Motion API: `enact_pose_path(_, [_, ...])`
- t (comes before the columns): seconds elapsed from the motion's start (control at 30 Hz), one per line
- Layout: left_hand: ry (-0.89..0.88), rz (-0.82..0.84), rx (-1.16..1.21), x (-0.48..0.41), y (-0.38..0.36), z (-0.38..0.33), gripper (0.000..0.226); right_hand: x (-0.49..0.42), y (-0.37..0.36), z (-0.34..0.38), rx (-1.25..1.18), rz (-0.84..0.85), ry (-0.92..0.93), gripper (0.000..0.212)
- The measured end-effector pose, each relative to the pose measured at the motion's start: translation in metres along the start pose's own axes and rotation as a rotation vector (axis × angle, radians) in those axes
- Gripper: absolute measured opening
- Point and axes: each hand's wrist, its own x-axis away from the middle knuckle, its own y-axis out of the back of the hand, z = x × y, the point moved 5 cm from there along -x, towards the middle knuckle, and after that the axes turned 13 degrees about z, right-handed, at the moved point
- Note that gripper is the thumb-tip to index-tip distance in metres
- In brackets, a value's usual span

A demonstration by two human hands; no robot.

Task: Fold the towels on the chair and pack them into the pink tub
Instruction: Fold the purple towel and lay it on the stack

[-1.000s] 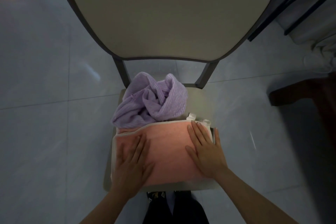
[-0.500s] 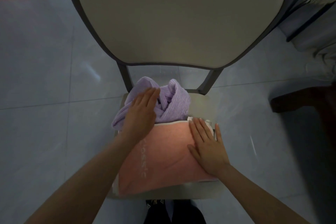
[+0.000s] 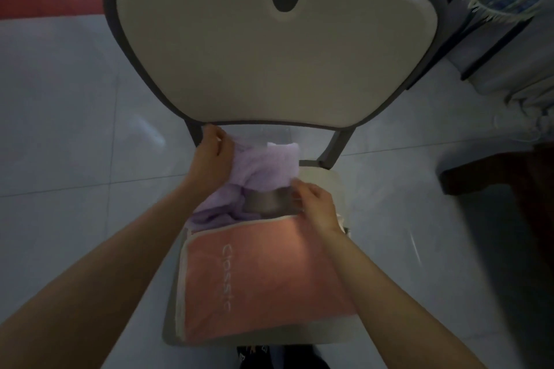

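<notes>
The left hand (image 3: 211, 159) grabs the purple towel (image 3: 269, 165) at its far side; the right hand (image 3: 314, 204) pinches its near edge. It looks soft, light and floppy, so corners are best to hold. The folded pink towel (image 3: 263, 278) lies just behind both hands.

Left hand (image 3: 211, 156), right hand (image 3: 314, 204) off pink towel (image 3: 269, 278); now gripping purple towel (image 3: 269, 165), partly lifted.
</notes>
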Motion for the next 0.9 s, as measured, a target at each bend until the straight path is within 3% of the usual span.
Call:
enact_pose_path(0.07, [-0.066,-0.055,0.145,0.018,0.017,-0.020,0.008,-0.005,-0.007,0.012,-0.162,0.053,-0.159,0.050])
enact_pose_path(0.17, [-0.210,-0.012,0.092,0.056,0.028,-0.044,0.010,0.000,-0.029,0.035,-0.580,0.409,-0.297,0.079])
enact_pose_path(0.23, [-0.299,0.078,-0.011,0.080,0.022,-0.048,0.008,0.007,-0.040,0.056,-0.742,0.555,-0.238,0.065])
enact_pose_path(0.3, [-0.289,0.125,-0.094,0.094,0.017,-0.035,0.009,0.002,-0.045,0.068,-0.764,0.509,-0.154,0.029])
enact_pose_path(0.4, [-0.048,0.126,-0.175,0.091,0.022,0.000,0.016,-0.006,-0.042,0.073,-0.765,0.391,-0.023,0.065])
enact_pose_path(0.43, [0.071,0.162,-0.210,0.086,0.024,0.014,0.024,-0.005,-0.039,0.073,-0.743,0.403,0.016,0.065])
enact_pose_path(0.5, [0.197,0.303,-0.409,0.077,0.025,0.033,0.076,0.002,-0.034,0.077,-0.713,0.492,0.097,0.061])
enact_pose_path(0.57, [0.089,0.469,-0.546,0.064,0.016,0.034,0.123,0.009,-0.028,0.082,-0.733,0.592,0.148,0.058])
enact_pose_path(0.6, [0.024,0.542,-0.530,0.059,0.009,0.030,0.128,0.012,-0.025,0.085,-0.745,0.642,0.178,0.058])
enact_pose_path(0.7, [-0.107,0.736,-0.432,0.054,-0.019,0.009,0.113,0.020,-0.014,0.094,-0.775,0.708,0.270,0.065])
enact_pose_path(0.77, [-0.071,0.828,-0.288,0.058,-0.033,-0.012,0.075,0.020,-0.002,0.098,-0.710,0.639,0.298,0.063])
enact_pose_path(0.83, [-0.065,0.827,-0.087,0.062,-0.039,-0.030,0.025,0.017,0.015,0.095,-0.360,0.431,0.295,0.055])
enact_pose_path(0.9, [-0.033,0.643,0.116,0.063,-0.033,-0.038,0.012,0.016,0.037,0.086,0.106,0.084,0.270,0.050])
